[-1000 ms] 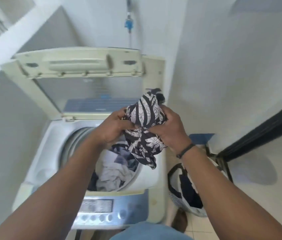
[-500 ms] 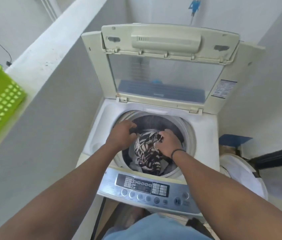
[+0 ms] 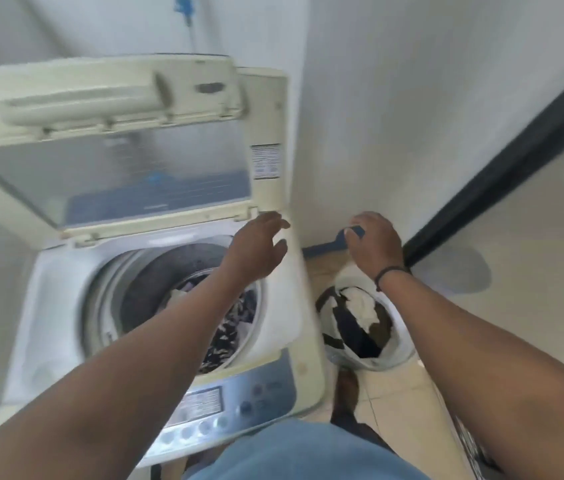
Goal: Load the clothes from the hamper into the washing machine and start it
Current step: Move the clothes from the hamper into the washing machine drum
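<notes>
Both forearms reach forward from the lower corners of the view, the left running toward one o'clock and the right toward eleven. The left hand (image 3: 256, 249) is empty, palm down, its fingers (image 3: 275, 221) spread loosely apart. The right hand (image 3: 374, 244) is empty too, knuckles up and fingers curled downward, with a dark band (image 3: 391, 271) round its wrist.

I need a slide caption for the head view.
Both empty hands, left hand and right hand, reach from washing machine toward hamper.
</notes>
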